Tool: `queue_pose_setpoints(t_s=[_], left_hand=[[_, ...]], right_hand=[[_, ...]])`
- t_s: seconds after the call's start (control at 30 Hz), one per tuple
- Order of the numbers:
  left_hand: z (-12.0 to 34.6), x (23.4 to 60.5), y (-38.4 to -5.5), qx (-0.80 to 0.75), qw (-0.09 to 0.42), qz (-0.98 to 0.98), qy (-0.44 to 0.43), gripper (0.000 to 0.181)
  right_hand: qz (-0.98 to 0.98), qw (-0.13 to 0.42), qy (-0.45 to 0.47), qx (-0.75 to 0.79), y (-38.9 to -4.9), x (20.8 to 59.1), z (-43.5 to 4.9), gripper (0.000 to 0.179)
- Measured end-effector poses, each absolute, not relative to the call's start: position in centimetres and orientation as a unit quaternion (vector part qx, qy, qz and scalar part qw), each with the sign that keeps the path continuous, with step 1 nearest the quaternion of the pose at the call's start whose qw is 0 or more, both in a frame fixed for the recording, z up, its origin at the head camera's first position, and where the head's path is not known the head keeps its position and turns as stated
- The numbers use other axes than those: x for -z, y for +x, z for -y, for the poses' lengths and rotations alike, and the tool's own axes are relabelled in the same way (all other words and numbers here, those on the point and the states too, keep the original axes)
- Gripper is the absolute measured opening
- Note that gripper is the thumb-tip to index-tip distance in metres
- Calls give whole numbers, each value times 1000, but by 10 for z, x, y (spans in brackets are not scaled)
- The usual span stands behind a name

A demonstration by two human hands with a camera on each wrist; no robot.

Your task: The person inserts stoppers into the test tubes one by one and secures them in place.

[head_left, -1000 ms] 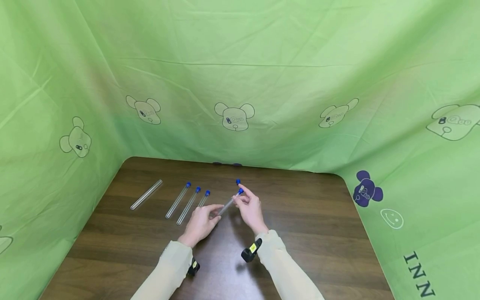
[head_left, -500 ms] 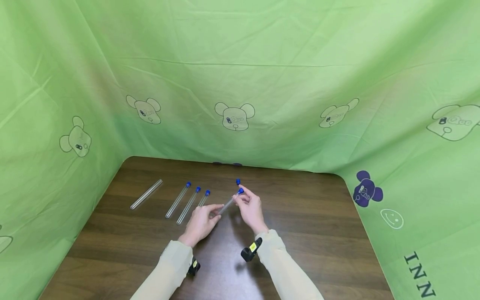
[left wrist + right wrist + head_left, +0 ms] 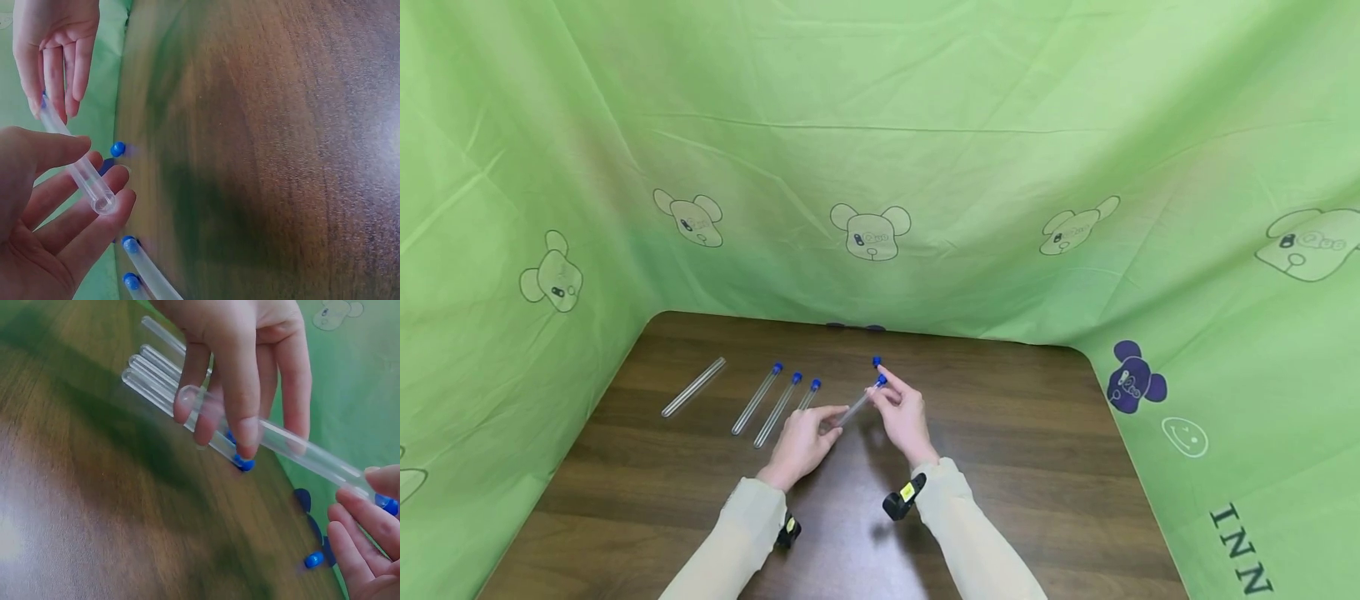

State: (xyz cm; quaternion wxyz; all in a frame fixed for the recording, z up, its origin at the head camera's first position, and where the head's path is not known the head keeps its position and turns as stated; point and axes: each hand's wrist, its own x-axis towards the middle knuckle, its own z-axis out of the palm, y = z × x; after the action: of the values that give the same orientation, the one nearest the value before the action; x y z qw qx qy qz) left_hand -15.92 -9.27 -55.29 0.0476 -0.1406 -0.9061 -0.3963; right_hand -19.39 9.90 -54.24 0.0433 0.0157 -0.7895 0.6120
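Note:
A clear test tube (image 3: pixel 854 408) with a blue cap (image 3: pixel 881 380) is held above the table between both hands, tilted with its capped end up and away to the right. My left hand (image 3: pixel 803 443) grips the tube near its rounded end, thumb on one side and fingers on the other, as the left wrist view shows. My right hand (image 3: pixel 904 421) pinches the tube's capped end between thumb and fingers; in the right wrist view the blue cap (image 3: pixel 386 503) shows beside the thumb. The tube looks see-through along its length.
Several blue-capped tubes (image 3: pixel 756 400) lie side by side left of my hands, one partly hidden by the left hand. Farther left lies an uncapped tube (image 3: pixel 693 387). A loose blue cap (image 3: pixel 876 362) sits beyond my right hand. Green cloth (image 3: pixel 872 150) hangs around the wooden table (image 3: pixel 1000 400).
Both hands keep their hold on the tube with barely any movement. The other tubes and the loose cap stay where they were.

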Motion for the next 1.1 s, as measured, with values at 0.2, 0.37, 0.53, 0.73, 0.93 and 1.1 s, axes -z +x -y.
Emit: queue_pose_setpoints(t_s=[0.2,0.37,0.53,0.73,0.93,1.1], left_hand=[[88,552,-160,403,63,900,-151,36],[84,552,-160,405,84,895,-168,36],[84,551,-161,395,86,899,-168,35],[84,550,-162,399,80,899,-165,35],[83,552,-162,404,81,897,-164,35],[82,554,-162,414,77,891,-168,36]], right_hand=[[769,42,13,-638,-196,545,-98,49],[754,39,26,-655,-196,545,-98,52],[744,26,42,-667,-197,546,-98,57],[735,20,50,-676,-191,529,-96,57],[735,25,23,-677,-198,542,-96,58],[721,12,15,-693,-192,529,-96,57]])
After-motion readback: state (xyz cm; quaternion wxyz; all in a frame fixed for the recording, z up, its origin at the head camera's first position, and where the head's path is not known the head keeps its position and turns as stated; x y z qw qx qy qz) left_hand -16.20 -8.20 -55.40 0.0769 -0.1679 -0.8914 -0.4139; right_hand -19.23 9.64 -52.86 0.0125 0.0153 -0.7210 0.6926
